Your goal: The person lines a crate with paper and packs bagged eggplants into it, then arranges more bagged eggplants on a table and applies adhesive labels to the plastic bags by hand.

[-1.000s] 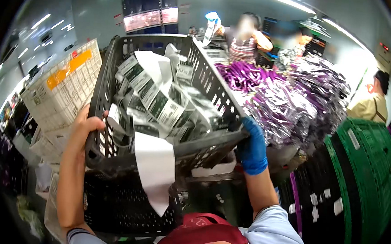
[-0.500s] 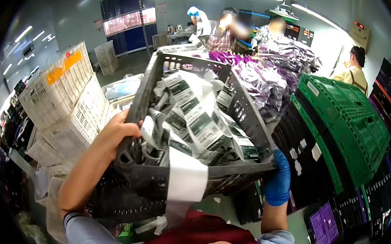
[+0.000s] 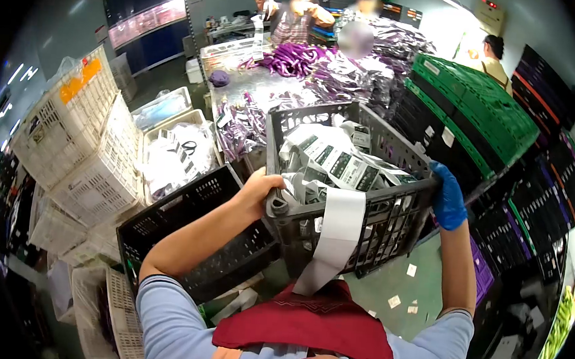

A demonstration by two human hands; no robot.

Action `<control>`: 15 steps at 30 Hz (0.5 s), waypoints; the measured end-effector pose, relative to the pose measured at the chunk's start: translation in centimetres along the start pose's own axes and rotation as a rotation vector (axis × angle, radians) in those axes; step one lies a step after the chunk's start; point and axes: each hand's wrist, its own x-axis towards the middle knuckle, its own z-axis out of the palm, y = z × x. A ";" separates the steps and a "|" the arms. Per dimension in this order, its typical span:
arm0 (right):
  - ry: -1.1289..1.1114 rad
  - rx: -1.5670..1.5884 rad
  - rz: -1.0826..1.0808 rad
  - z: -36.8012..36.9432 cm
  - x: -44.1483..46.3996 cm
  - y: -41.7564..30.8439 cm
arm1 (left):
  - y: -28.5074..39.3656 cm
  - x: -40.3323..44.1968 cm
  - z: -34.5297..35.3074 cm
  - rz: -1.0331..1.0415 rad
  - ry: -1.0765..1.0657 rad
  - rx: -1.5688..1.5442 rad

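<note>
One head camera gives the view, looking forward and steeply down from above the wearer's chest, so near that dark red cloth (image 3: 307, 327) spreads across the bottom centre of the frame. The black crate (image 3: 389, 201) comes next, close to the lens just right of centre, between the left hand (image 3: 260, 189) and the right hand (image 3: 448, 196). The table (image 3: 250, 87) and wall (image 3: 79, 6) lie farther off, towards the top. The picture is very wide and bowed, its corners black; the lower left edge is too dim to read surely.
</note>
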 end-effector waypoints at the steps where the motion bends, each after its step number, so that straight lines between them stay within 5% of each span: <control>1: 0.021 -0.019 0.012 -0.1 -0.3 0.4 | -1.1 0.7 -0.8 -0.017 0.001 0.016; 15: 0.317 0.130 0.601 -16.0 3.2 17.6 | -15.3 10.2 -1.4 -0.270 0.047 0.118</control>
